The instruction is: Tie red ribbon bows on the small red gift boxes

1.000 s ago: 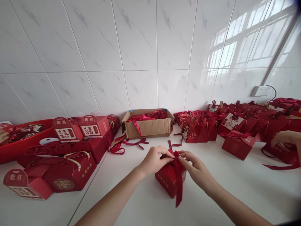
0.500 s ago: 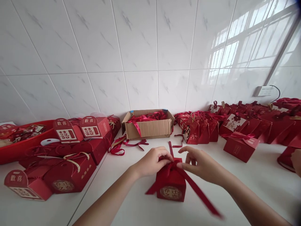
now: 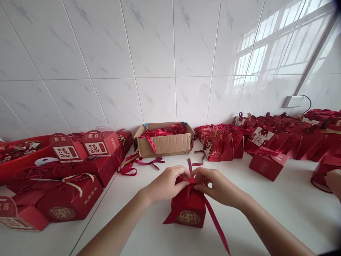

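A small red gift box (image 3: 188, 210) with a gold round emblem on its front stands on the white counter (image 3: 149, 231) in front of me. A dark red ribbon (image 3: 214, 225) is gathered at its top, and one tail trails down to the lower right. My left hand (image 3: 166, 185) pinches the ribbon at the top of the box from the left. My right hand (image 3: 215, 185) pinches it from the right, fingertips meeting the left hand's.
A cardboard box (image 3: 165, 144) of red ribbons stands by the tiled wall. Red gift boxes (image 3: 80, 170) pile up at the left beside a red tray (image 3: 23, 163). Many finished boxes (image 3: 277, 140) fill the right. Another person's hand (image 3: 334, 181) shows at the right edge.
The box has been turned so its gold emblem faces me. My right hand opened briefly, swinging a ribbon tail out, then closed in against my left hand at the top.
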`<action>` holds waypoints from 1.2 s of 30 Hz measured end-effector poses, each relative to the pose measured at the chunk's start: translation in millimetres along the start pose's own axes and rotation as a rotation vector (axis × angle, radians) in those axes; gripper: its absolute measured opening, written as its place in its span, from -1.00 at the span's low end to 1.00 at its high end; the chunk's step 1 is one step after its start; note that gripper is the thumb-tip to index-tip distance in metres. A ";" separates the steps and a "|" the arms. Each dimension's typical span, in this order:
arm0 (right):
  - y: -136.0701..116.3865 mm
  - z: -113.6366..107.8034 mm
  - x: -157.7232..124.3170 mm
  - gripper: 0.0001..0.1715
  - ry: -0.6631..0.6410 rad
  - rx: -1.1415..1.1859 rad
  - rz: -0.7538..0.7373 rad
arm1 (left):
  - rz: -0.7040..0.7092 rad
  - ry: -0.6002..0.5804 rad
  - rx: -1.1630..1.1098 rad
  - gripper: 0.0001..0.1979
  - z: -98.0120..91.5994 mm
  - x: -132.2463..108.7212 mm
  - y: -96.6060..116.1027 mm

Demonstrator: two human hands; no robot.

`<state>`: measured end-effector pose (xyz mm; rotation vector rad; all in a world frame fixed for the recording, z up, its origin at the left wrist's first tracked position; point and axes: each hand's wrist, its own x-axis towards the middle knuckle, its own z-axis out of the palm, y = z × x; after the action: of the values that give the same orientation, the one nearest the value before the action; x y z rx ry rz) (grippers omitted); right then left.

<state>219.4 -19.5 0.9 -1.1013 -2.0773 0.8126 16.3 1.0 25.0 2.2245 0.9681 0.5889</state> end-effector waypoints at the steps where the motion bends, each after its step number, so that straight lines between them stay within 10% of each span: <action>1: 0.2 0.3 -0.1 -0.82 0.008 -0.035 -0.024 | -0.012 -0.006 -0.017 -0.88 0.2 -0.2 0.2; 14: 12.3 6.2 0.0 -0.53 -0.008 -0.466 -0.468 | -0.064 -0.063 0.004 -0.90 -11.9 -3.5 -1.7; 36: 12.8 5.5 -2.0 -0.42 -0.048 -0.541 -0.452 | -0.065 -0.201 0.116 -0.72 -14.8 0.2 -10.5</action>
<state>222.0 -16.5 -12.6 -0.8108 -2.5292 0.0537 2.4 12.1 28.0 2.2918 0.9872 0.2802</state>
